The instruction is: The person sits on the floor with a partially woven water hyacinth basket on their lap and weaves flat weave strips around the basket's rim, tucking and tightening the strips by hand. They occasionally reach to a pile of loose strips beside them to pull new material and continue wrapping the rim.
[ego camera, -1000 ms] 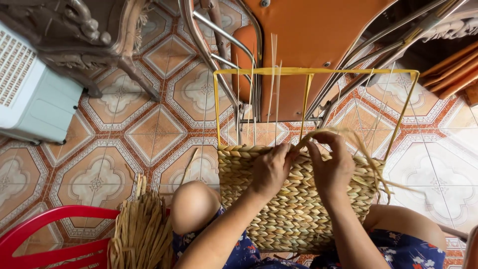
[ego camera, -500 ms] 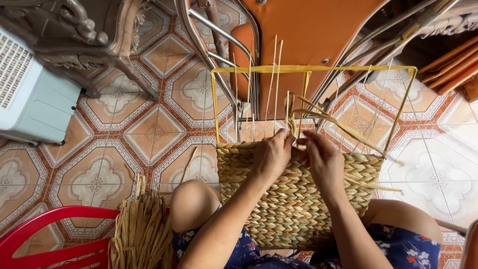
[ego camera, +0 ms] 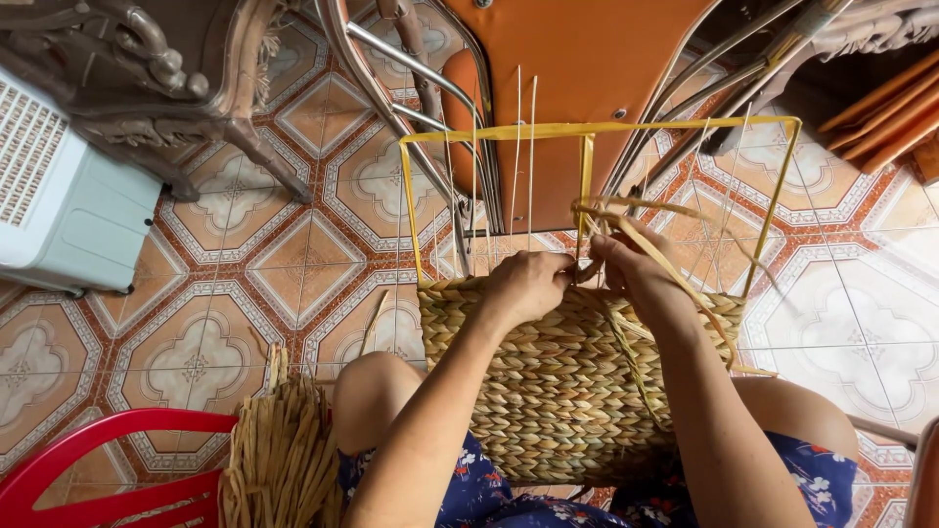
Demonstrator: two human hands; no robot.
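Observation:
A half-woven straw basket (ego camera: 558, 381) rests on my lap, built on a yellow wire frame (ego camera: 587, 131) with thin upright strands. My left hand (ego camera: 523, 286) presses on the top edge of the weave, fingers curled on the straw. My right hand (ego camera: 636, 274) pinches a long loose straw strand (ego camera: 675, 264) just beside the frame's middle upright. The strand loops out to the right and hangs down over the weave. Both hands almost touch at the top row.
A bundle of dry straw (ego camera: 284, 460) lies by my left knee, next to a red plastic chair (ego camera: 98, 469). An orange chair (ego camera: 577, 68) with metal legs stands right behind the frame. A white fan box (ego camera: 59, 196) and carved wooden furniture (ego camera: 166, 68) stand at left on the tiled floor.
Both hands have moved up to the top edge of the weave. The loose strand has been pulled up and now loops near the middle upright.

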